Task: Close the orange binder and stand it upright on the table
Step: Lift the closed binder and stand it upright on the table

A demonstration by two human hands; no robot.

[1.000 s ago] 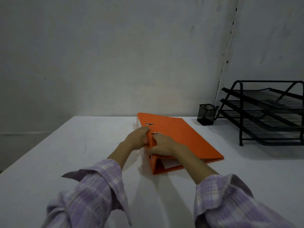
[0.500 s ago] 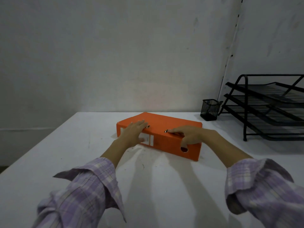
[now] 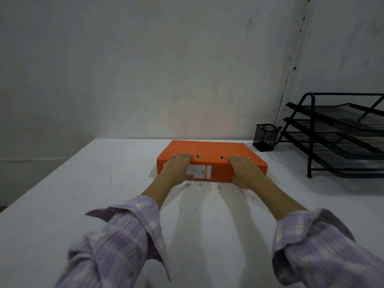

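The orange binder [image 3: 209, 149] lies flat and closed on the white table [image 3: 62, 204], its spine with a white label facing me. My left hand [image 3: 177, 166] wraps over the left part of the spine, fingers on the top cover. My right hand [image 3: 245, 169] does the same on the right part of the spine. Both hands grip the binder's near edge; two metal slots show on the cover between them.
A black mesh pen cup [image 3: 265, 137] stands at the back, right of the binder. A black three-tier wire paper tray [image 3: 336, 134] fills the right side. A grey wall runs just behind the table's far edge.
The binder has turned from pointing away from me to lying crosswise, spine toward me. My hands have spread apart along the spine.
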